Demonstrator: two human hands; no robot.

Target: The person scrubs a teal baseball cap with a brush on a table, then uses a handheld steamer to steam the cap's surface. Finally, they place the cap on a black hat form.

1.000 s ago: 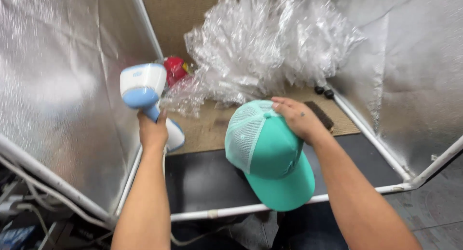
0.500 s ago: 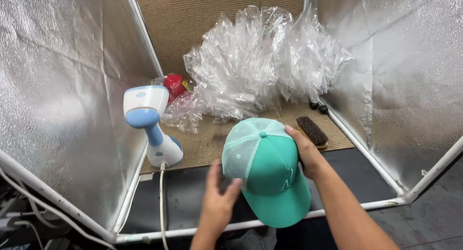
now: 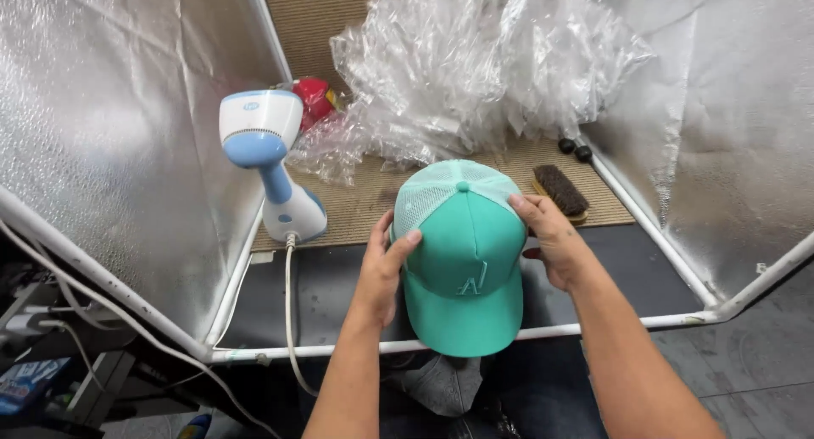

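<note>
Head view, cap: I see a teal baseball cap with a mesh back and a tone-on-tone embroidered letter on the front panel, held in the middle of the frame above the dark floor of a booth, brim pointing toward me, just over the white front rail.
Head view, left hand: my left hand grasps the cap's left side, thumb laid on the front panel, fingers curled behind the mesh.
Head view, right hand: my right hand grips the cap's right side, fingertips on the crown near the top button, palm against the edge.
Head view, steamer: a white and light-blue handheld garment steamer stands upright on the tan ribbed mat, left of the cap and apart from both hands; its white cord runs down over the rail.
Head view, brush: a dark-bristled wooden brush lies on the mat just behind my right hand.
Head view, backdrop: a heap of crumpled clear plastic wrapping fills the rear, with a red object tucked at its left edge.
Head view, walls: silver reflective panels close in both sides.
</note>
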